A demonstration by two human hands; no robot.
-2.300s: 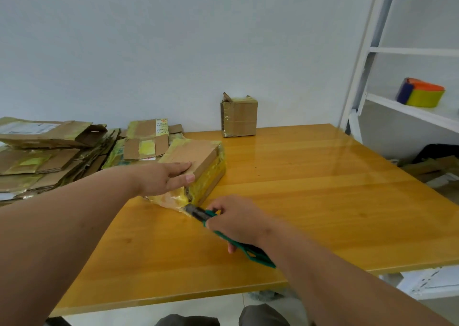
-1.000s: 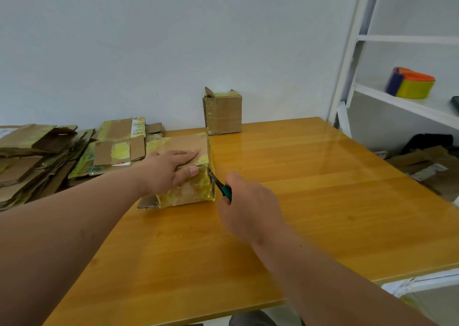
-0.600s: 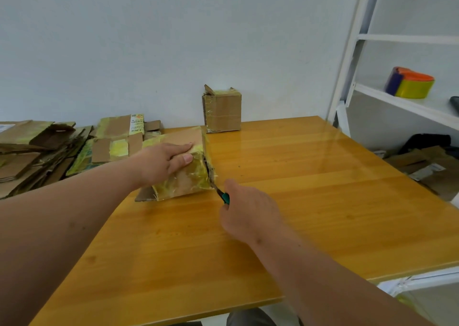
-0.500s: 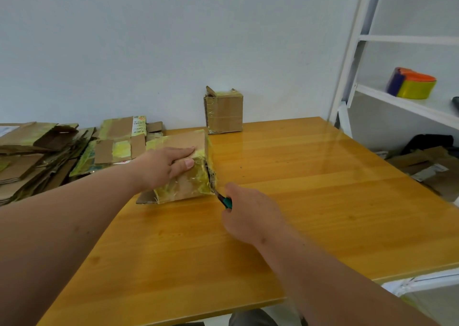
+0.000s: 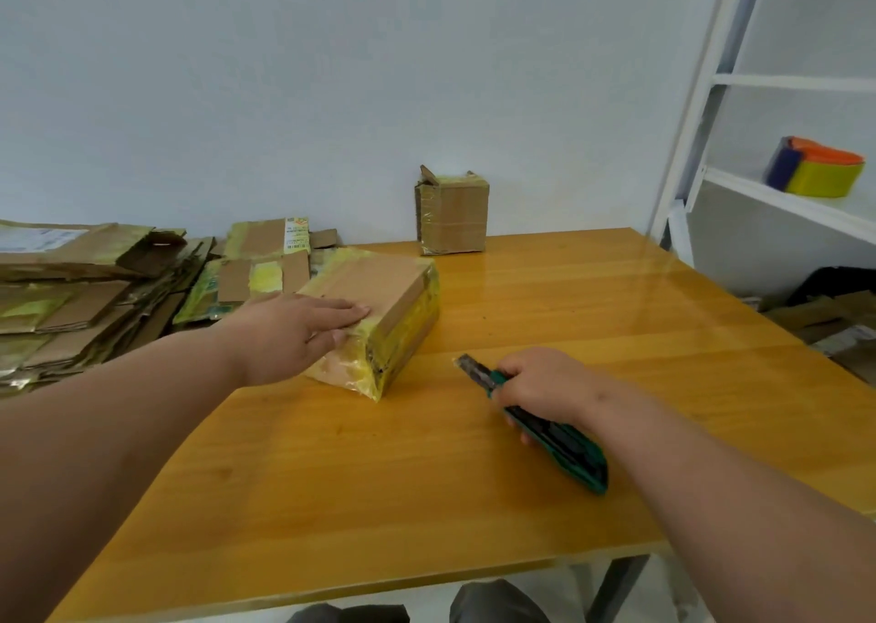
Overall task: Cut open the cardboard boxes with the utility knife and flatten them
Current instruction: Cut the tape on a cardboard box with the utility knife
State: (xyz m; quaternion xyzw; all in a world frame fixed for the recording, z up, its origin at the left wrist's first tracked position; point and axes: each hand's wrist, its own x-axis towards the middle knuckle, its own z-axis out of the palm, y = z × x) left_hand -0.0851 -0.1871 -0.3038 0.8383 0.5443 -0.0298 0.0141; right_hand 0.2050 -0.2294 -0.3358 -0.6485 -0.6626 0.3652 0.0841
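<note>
A flat cardboard box (image 5: 379, 290) wrapped in yellow tape lies on the wooden table (image 5: 426, 470), left of centre. My left hand (image 5: 294, 333) rests flat on its near top corner, fingers spread. To the right of the box, a hand's width away from it, my right hand (image 5: 545, 385) grips a green utility knife (image 5: 554, 437) low over the table, blade end pointing up-left toward the box. A small taped cardboard box (image 5: 452, 212) stands upright at the back edge by the wall.
Flattened cardboard pieces (image 5: 85, 290) are piled along the table's left side. A white metal shelf (image 5: 782, 195) stands at the right, holding a coloured roll (image 5: 820, 172). More cardboard (image 5: 825, 323) lies on the floor under it. My knees show below the table's front edge.
The knife has come away from the box's right edge and moved right and toward me. The box has turned under my left hand, so a corner now points at me.
</note>
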